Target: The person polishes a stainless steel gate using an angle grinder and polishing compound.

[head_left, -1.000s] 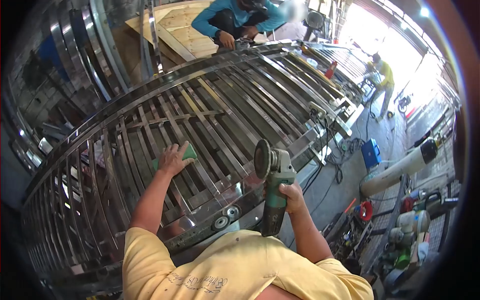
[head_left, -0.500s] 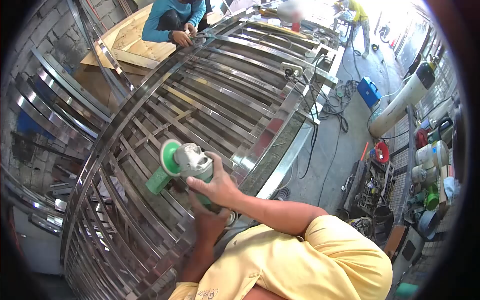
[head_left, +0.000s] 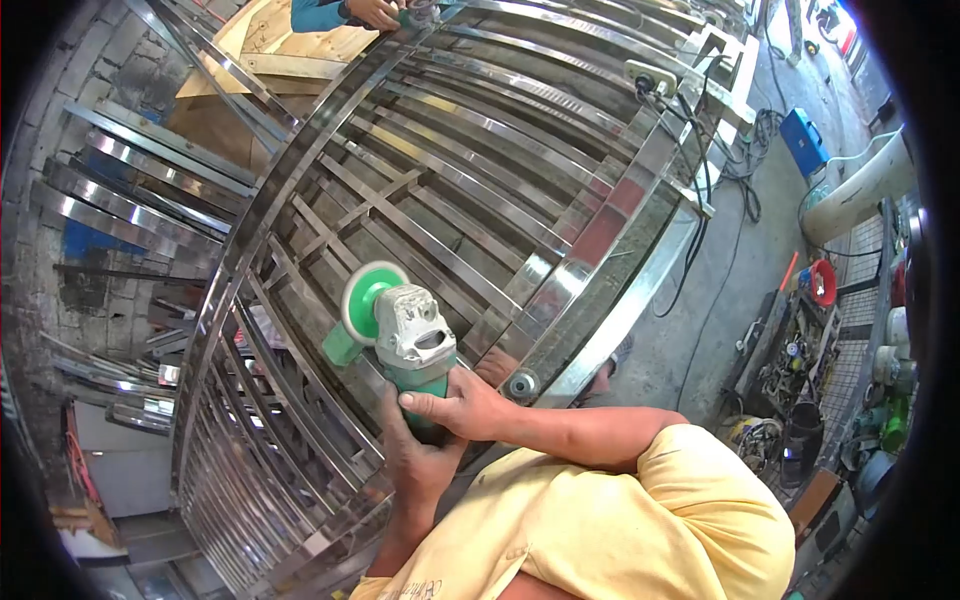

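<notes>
Both my hands hold an angle grinder (head_left: 412, 335) with a scuffed pale gear head and a green body. My left hand (head_left: 415, 455) wraps round the body from below. My right hand (head_left: 470, 402) is closed on it from the right, thumb lying across the body. A round disc (head_left: 374, 295) with a green centre and pale rim faces away to the left. The green side handle (head_left: 343, 345) sticks out below the disc, with neither hand on it. Under the grinder lies a large frame of shiny metal bars (head_left: 400, 215), curved along its left side.
A co-worker's hands (head_left: 378, 12) are at the frame's far end. A power outlet box (head_left: 650, 77) with black cables sits on its right side. On the floor are a blue case (head_left: 803, 140), a gas cylinder (head_left: 855, 200) and a red bucket (head_left: 820, 283). Curved metal strips (head_left: 150, 190) lean by the block wall.
My view has tilted down and left, so the far people are mostly out of sight. The grinder has turned more upright, and my right hand has shifted from beside its head down onto the body.
</notes>
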The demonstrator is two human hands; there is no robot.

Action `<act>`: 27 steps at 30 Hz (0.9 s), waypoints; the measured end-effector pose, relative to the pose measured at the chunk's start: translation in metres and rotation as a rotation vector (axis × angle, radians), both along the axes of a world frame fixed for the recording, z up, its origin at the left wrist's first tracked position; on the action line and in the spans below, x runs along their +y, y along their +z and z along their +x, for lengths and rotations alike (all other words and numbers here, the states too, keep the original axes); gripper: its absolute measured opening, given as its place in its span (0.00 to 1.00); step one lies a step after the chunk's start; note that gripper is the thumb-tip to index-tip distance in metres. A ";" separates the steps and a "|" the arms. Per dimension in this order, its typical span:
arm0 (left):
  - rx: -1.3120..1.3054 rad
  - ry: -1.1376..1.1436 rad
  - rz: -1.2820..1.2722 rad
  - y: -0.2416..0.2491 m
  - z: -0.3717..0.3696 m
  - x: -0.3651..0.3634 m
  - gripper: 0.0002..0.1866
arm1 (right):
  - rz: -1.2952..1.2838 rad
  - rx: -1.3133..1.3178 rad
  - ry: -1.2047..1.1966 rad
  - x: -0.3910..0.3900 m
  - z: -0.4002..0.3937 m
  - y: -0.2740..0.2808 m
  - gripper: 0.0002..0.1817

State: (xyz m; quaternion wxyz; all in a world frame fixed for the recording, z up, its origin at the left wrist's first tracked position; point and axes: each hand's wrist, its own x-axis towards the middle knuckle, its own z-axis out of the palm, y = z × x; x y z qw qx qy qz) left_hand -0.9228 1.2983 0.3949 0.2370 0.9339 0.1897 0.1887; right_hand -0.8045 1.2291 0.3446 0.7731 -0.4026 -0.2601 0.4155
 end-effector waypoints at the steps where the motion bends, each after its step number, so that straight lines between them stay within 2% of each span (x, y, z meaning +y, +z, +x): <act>1: -0.048 -0.020 -0.044 -0.001 0.004 0.004 0.58 | 0.017 -0.058 -0.069 0.001 -0.001 0.000 0.34; 7: 0.045 -0.166 -0.618 0.003 0.022 0.029 0.63 | -0.134 -0.296 -0.308 -0.008 0.000 -0.005 0.36; 13: 0.439 -0.245 -0.372 0.028 0.035 0.065 0.69 | -0.215 -0.230 -0.277 -0.010 -0.007 -0.001 0.37; 15: 0.400 -0.442 -0.248 0.037 0.045 0.083 0.70 | -0.164 -0.128 -0.285 -0.003 -0.008 0.001 0.37; 16: 0.380 -0.535 -0.189 0.038 0.046 0.091 0.71 | -0.138 0.051 -0.272 -0.002 -0.012 0.003 0.36; 18: 0.473 -0.578 -0.224 0.033 0.046 0.100 0.69 | -0.081 0.396 -0.239 -0.001 -0.015 0.007 0.34; 21: 0.689 -0.599 -0.224 0.032 0.053 0.104 0.68 | -0.076 0.537 -0.259 0.001 -0.028 -0.009 0.34; 23: 0.708 -0.661 -0.309 0.022 0.061 0.108 0.67 | -0.058 0.622 -0.269 0.002 -0.032 -0.018 0.37; 25: 0.716 -0.740 -0.350 0.010 0.070 0.110 0.67 | -0.097 0.611 -0.262 0.001 -0.031 -0.027 0.37; 27: 0.817 -0.712 -0.382 0.008 0.078 0.112 0.68 | -0.146 0.605 -0.254 -0.002 -0.030 -0.031 0.38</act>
